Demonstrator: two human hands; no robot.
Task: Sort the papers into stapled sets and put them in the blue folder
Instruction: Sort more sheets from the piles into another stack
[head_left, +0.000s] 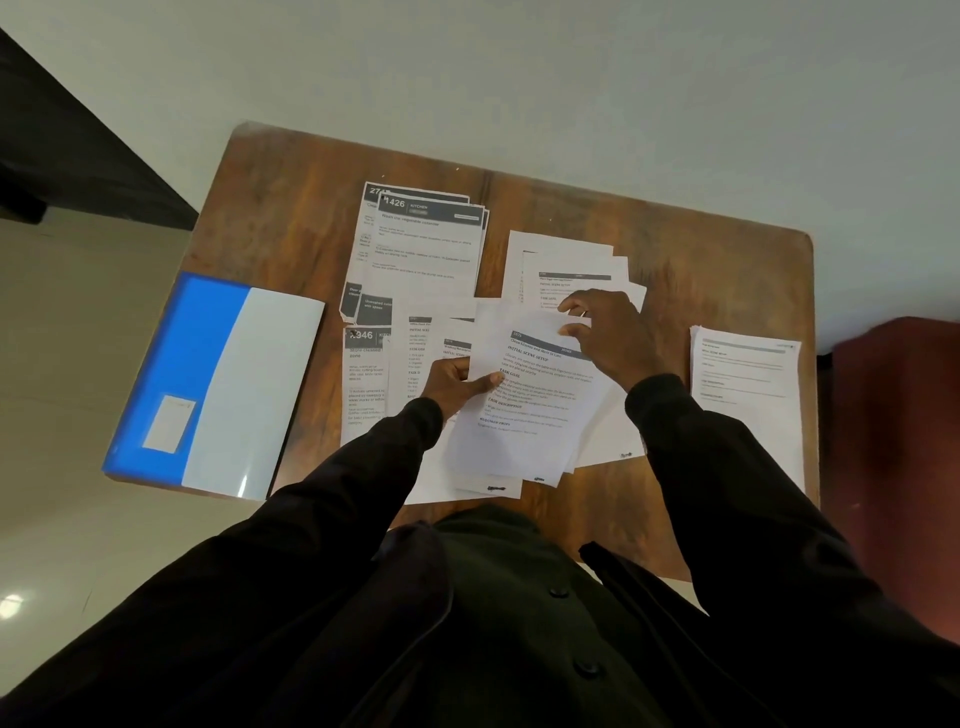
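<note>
Status: your left grip (457, 382) clasps the near left edge of the top sheet (535, 395), thumb on its face. Your right grip (602, 332) pinches the far corner of that sheet. It sits tilted, mid-desk, over a fan of loose sheets (415, 364).

Other piles: the headed stack (426, 249) at the back, a smaller pile (561, 260) behind the right grip, and a squared pile (743, 379) on the right. The blue folder (182, 364) lies closed at the left of the desk (675, 249), well apart from your hands.

Risks:
- Double pick. The sheets below are fanned and overlap closely (I cannot tell how many the pinch takes), so a second page may ride along into the wrong set.
- Sleeve drag. Your forearms cross the loose sheets; a sweep sideways could scatter them or blend neighbouring piles.
- Folder. It seems to overhang the left edge of the desk; a nudge may tip it to the floor.
- No stapler shows in view; unstapled sets could shuffle easily.
</note>
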